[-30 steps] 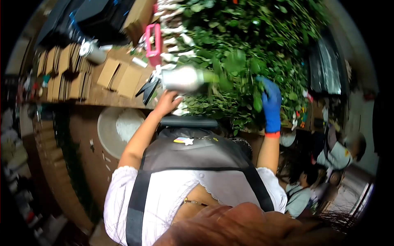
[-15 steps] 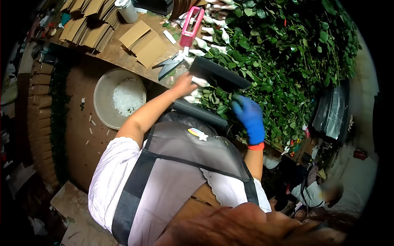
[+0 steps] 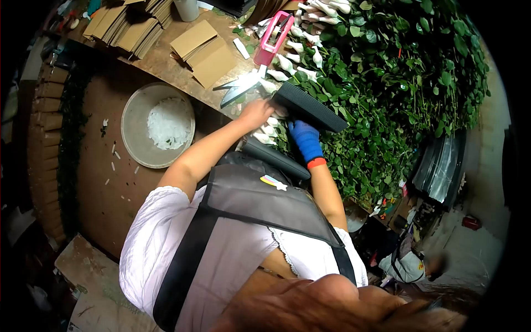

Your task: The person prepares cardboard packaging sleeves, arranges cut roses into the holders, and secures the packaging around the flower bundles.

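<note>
A brown worktable [image 3: 160, 62] crosses the upper part of my view, above a reddish-brown floor. From here I have the bare left hand [image 3: 257, 113] at the near-left end of a black ribbed panel [image 3: 312, 106]; its fingertips are hidden there, so I cannot tell whether they pinch anything. I see the right hand [image 3: 305, 135], in a blue glove with an orange cuff, just below the panel, fingers lost among the leaves; its grip I cannot tell either. The panel slants over the near edge of the greenery, tilted, its ribbed face toward me.

Around it I see flower heads in white sleeves [image 3: 285, 64], their leafy stems [image 3: 381, 83] heaped to the right. A dark padded strip [image 3: 274, 157] lies between the hands and the grey apron [image 3: 243, 193]. Left of the panel I have scissors [image 3: 237, 91] lying apart, a pink tape dispenser [image 3: 265, 56] above them, then loose cardboard pieces [image 3: 214, 66] and a cardboard stack [image 3: 133, 39]. Below the table edge, a round tub [image 3: 130, 135] holds white scraps [image 3: 168, 127]. Far at lower right, I make out another person [image 3: 406, 266].
</note>
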{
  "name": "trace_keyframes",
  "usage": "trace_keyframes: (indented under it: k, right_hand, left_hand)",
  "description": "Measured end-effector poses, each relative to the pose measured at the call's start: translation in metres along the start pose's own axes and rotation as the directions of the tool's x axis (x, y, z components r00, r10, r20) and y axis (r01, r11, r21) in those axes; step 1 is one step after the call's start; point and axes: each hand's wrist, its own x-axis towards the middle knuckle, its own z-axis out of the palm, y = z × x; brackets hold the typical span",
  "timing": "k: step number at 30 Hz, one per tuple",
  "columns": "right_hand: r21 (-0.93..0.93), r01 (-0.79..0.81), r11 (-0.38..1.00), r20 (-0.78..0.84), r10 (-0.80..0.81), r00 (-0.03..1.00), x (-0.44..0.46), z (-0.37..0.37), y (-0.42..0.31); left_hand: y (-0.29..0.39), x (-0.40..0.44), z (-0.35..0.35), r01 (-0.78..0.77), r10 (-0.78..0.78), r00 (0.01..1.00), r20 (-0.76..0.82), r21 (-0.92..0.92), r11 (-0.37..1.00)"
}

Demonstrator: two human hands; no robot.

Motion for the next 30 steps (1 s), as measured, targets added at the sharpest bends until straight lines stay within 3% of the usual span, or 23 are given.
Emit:
trace_keyframes:
  k: [1,4,7,9,10,12,13,14,16,17,22,24,26,28,29,30]
  right_hand:
    - [0.018,0.005,1.0,-0.006,-0.005,1.0,0.0,0.002,0.001]
    - [0.034,0.039,0.999,-0.146,-0.033,0.989,0.0,0.009,0.0]
    - [-0.003,0.024,1.0,-0.098,-0.024,0.995,-0.005,0.001,-0.002]
    - [0.109,0.042,0.993,-0.035,-0.039,0.999,-0.001,0.004,0.004]
    - [0.162,0.053,0.985,-0.006,-0.053,0.999,0.0,-0.001,0.003]
    - [0.187,-0.031,0.982,0.098,0.012,0.995,0.0,-0.012,0.0]
    - [0.197,-0.072,0.978,0.151,0.042,0.988,-0.001,-0.017,-0.003]
    - [0.141,-0.05,0.989,0.09,0.037,0.995,0.0,-0.009,-0.004]
    - [0.02,-0.022,1.0,-0.033,0.023,0.999,0.004,0.005,-0.005]
    - [0.001,-0.019,1.0,-0.043,0.019,0.999,0.006,0.007,-0.003]
    - [-0.022,0.021,1.0,-0.152,-0.024,0.988,0.004,0.013,-0.004]
    - [0.006,-0.004,1.0,-0.023,0.004,1.0,0.004,0.007,-0.004]
    - [0.087,-0.005,0.996,0.091,-0.003,0.996,0.001,-0.001,0.001]
    - [0.212,0.023,0.977,0.183,-0.063,0.981,-0.002,-0.012,0.01]
    - [0.173,0.024,0.985,0.176,-0.055,0.983,-0.003,-0.014,0.006]
    - [0.135,0.023,0.991,0.169,-0.046,0.985,-0.005,-0.016,0.001]
  left_hand:
    - [0.003,-0.001,0.0,-0.067,0.07,0.994,-0.086,0.034,0.997]
    - [0.016,-0.014,-0.002,0.008,-0.022,0.991,-0.13,-0.112,0.994]
    - [-0.021,-0.005,0.001,0.045,-0.185,0.916,-0.356,-0.367,0.929]
    - [-0.011,0.0,-0.028,-0.09,-0.124,0.819,-0.56,-0.339,0.936]
    - [-0.02,-0.001,-0.043,0.172,-0.246,0.915,-0.32,-0.242,0.955]
    - [-0.027,0.0,-0.034,0.151,-0.152,0.971,-0.182,-0.017,0.988]
    - [-0.019,-0.004,-0.023,0.118,-0.129,0.967,-0.219,-0.064,0.991]
    - [-0.003,-0.003,-0.026,0.28,-0.278,0.96,-0.044,0.038,0.959]
    - [0.001,-0.01,-0.012,0.115,-0.103,0.992,-0.069,0.204,0.972]
    - [0.003,-0.009,-0.009,0.179,-0.177,0.984,-0.027,0.203,0.963]
    - [0.002,-0.018,0.002,0.184,-0.198,0.938,-0.283,-0.075,0.98]
    - [-0.011,-0.008,-0.008,0.208,-0.251,0.877,-0.409,-0.148,0.967]
    - [-0.03,0.003,-0.034,-0.058,-0.031,0.811,-0.584,-0.132,0.99]
    - [-0.019,-0.01,-0.049,0.226,-0.283,0.941,-0.187,-0.276,0.934]
    - [-0.013,-0.01,-0.048,0.167,-0.193,0.963,-0.19,-0.145,0.975]
    - [-0.004,-0.018,-0.044,0.206,-0.206,0.965,-0.162,-0.013,0.978]
